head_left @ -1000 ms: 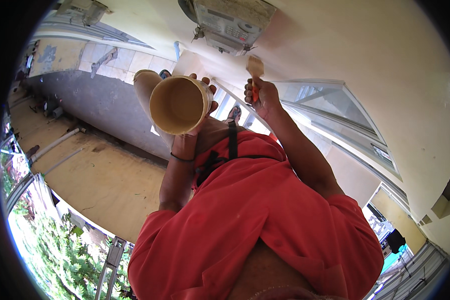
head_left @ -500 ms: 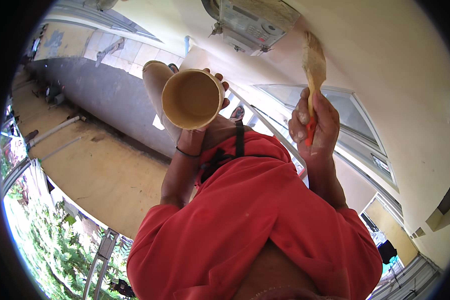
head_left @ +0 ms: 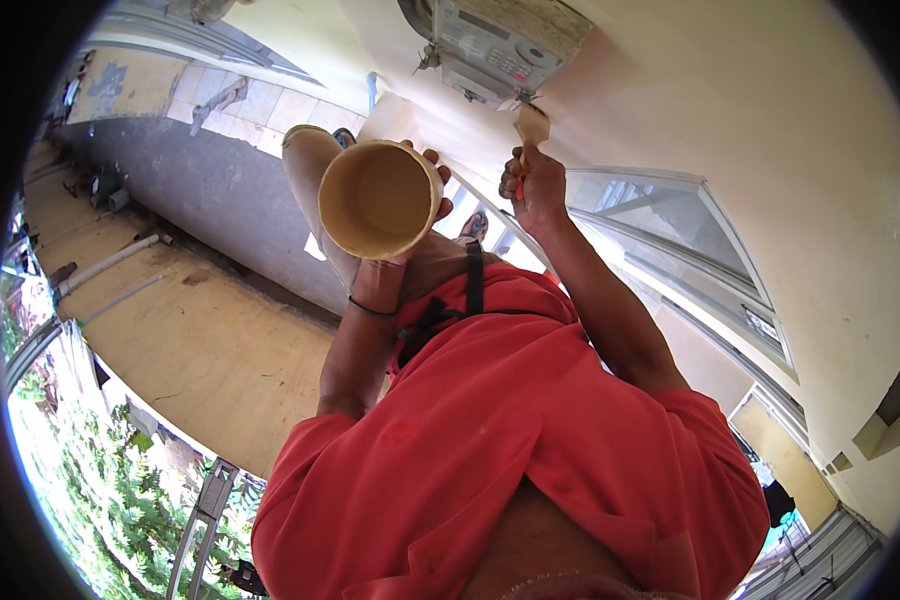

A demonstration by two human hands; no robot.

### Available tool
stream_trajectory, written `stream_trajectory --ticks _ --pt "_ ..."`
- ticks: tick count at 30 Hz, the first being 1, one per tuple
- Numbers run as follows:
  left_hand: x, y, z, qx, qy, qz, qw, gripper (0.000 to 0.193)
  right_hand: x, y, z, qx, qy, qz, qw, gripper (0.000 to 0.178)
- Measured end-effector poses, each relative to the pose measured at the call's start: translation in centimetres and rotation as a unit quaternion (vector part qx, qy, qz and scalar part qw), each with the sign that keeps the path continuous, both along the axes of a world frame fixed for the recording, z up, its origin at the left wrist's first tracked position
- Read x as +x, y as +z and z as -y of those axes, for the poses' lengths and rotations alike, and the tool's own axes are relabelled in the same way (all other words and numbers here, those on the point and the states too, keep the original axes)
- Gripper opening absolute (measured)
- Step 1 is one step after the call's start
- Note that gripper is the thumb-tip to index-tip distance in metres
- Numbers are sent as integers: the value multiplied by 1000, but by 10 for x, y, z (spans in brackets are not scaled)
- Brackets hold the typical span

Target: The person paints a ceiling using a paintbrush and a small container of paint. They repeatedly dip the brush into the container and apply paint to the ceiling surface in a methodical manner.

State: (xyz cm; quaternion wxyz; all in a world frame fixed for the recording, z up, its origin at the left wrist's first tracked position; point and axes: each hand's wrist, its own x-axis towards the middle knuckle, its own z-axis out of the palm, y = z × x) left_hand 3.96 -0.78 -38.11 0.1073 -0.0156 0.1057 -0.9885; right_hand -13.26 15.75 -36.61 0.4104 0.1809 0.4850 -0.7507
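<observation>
My left hand (head_left: 438, 190) is wrapped round a round cream-coloured tub (head_left: 383, 200), whose open mouth faces me. The inside looks coated in the same cream tone. Stretched forward, my right hand (head_left: 538, 185) grips a paintbrush (head_left: 533, 125) by its orange-tipped wooden handle. The bristle end lies against or very near the cream wall (head_left: 690, 90), just under a grey meter box (head_left: 505, 45) with a keypad. Whether the bristles touch the wall or the box's lower edge I cannot tell.
A framed window (head_left: 660, 215) is set in the wall to the right of my right arm. A grey low wall (head_left: 210, 190) and a tan ledge with pipes (head_left: 110, 262) run along the left. Leafy plants (head_left: 100, 490) stand at the lower left. A foot in a sandal (head_left: 473, 226) shows below.
My right hand has moved left and farther away with the paintbrush, from the wall right of the meter box to just below it. The tub has barely shifted.
</observation>
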Motion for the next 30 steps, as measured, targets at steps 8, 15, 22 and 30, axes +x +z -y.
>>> stream_trajectory --ticks 8,15,22,30 --pt "-5 8 0 14 -3 -14 1000 65 31 124 -37 -17 16 -151 988 36" --pt "-5 8 1 6 -5 17 1000 65 29 123 -30 14 -8 -448 894 30" --pt "-4 1 4 -5 -10 11 1000 61 -6 1 9 99 -14 -411 906 29" --pt "-2 -6 1 22 31 -44 998 84 12 -75 -8 169 76 -264 947 37"
